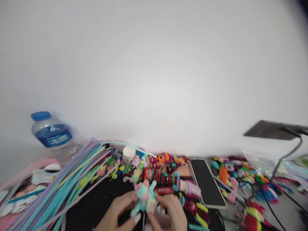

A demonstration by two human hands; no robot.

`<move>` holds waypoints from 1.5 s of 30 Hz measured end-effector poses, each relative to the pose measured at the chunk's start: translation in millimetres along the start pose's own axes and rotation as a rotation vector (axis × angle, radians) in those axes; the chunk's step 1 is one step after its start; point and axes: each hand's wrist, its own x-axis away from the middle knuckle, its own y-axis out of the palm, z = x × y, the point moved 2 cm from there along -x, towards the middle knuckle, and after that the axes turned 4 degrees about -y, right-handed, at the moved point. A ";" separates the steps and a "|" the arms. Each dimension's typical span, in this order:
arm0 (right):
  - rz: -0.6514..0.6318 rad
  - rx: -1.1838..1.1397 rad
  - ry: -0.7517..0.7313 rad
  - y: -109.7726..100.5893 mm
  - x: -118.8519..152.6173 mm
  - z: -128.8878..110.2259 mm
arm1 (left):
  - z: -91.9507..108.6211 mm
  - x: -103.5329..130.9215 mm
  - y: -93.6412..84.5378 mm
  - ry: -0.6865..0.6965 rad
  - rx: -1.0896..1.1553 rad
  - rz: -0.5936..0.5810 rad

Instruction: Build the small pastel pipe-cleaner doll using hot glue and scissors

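Observation:
A small fuzzy figure point(144, 197) in turquoise, pink and pale yellow is held upright at the bottom centre of the head view. My left hand point(121, 211) pinches its left side, thumb low by the figure's foot. On the other side my right hand point(169, 210) grips it, its fingers near a round pale yellow and pink part. Both hands are over a black mat point(96, 199). Just behind the figure lie more fuzzy twisted pieces and a red item point(165, 190) with pale lettering.
Long pastel pipe cleaners point(81, 175) and a blue-capped bottle point(54, 131) are at left. Small colourful figures line the white wall. A phone point(208, 183) lies right of centre. Farther right are a pile of fuzzy pieces point(223, 175), black cables point(269, 200) and a plastic bag point(274, 166).

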 end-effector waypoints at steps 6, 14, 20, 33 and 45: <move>0.021 0.027 0.061 0.0 1.9 -12.4 | 14.6 -1.5 5.9 0.120 -0.070 -0.044; 0.050 0.071 0.156 1.2 6.4 -18.3 | 20.1 -5.6 9.8 0.141 -0.082 0.000; 0.025 0.075 0.154 3.6 6.2 -16.5 | 16.1 -10.5 7.6 0.142 -0.053 0.016; -0.083 0.084 0.083 1.8 4.4 -14.1 | 15.7 -15.0 5.8 0.124 0.070 -0.014; -0.056 0.095 0.106 3.6 6.8 -13.0 | 20.3 -10.5 8.9 0.092 0.086 -0.085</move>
